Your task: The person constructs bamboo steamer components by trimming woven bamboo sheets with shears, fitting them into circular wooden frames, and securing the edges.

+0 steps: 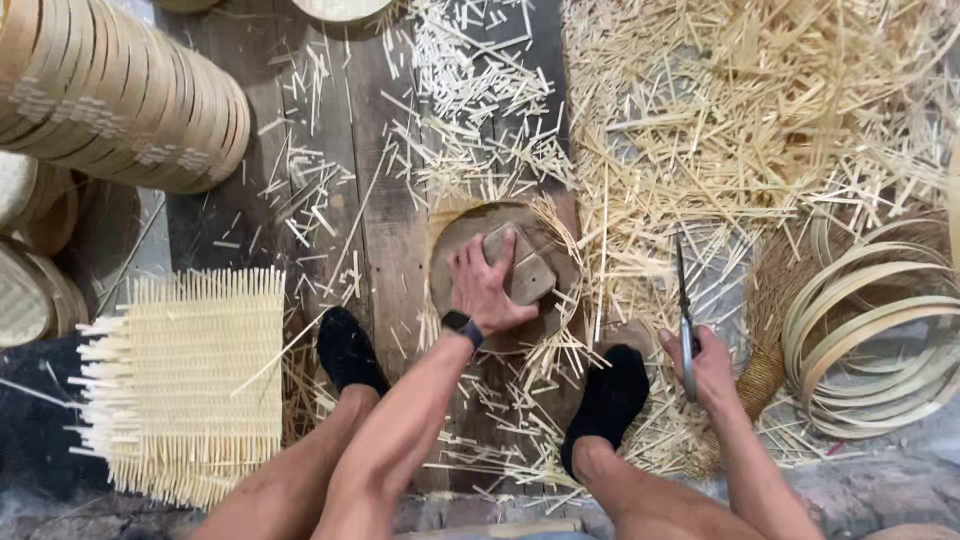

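Item: floor work area, seen from above.

Edges and room. Dark wooden planks (340,150) ran down the centre-left of the frame, strewn with short bamboo offcuts (470,90). The upper right was filled by a deep heap of bamboo slivers (760,110). A stack of round bamboo rims (130,95) crowded the upper left edge. A square woven bamboo mat (185,385), with loose strip ends sticking out all round, lay at lower left. Loose bamboo hoops (880,340) lay coiled at the right edge. The barest run of plank lay between the stacked rims and the round piece, at upper centre-left. Two feet in black socks, one at (348,350) and one at (610,400), stood on either side of the work.

Work piece. A round woven disc (460,240) lay flat at the centre of the frame, ringed by protruding strip ends. A small flat wooden block (530,275) rested on it.

Hands. The left hand (485,290), a dark watch (462,326) on its wrist, was spread and pressed down on the block, fingers over its upper edge. The right hand (705,365), at lower right and well apart from the disc, was closed around the handle of a narrow blade (682,290) pointing up the frame.
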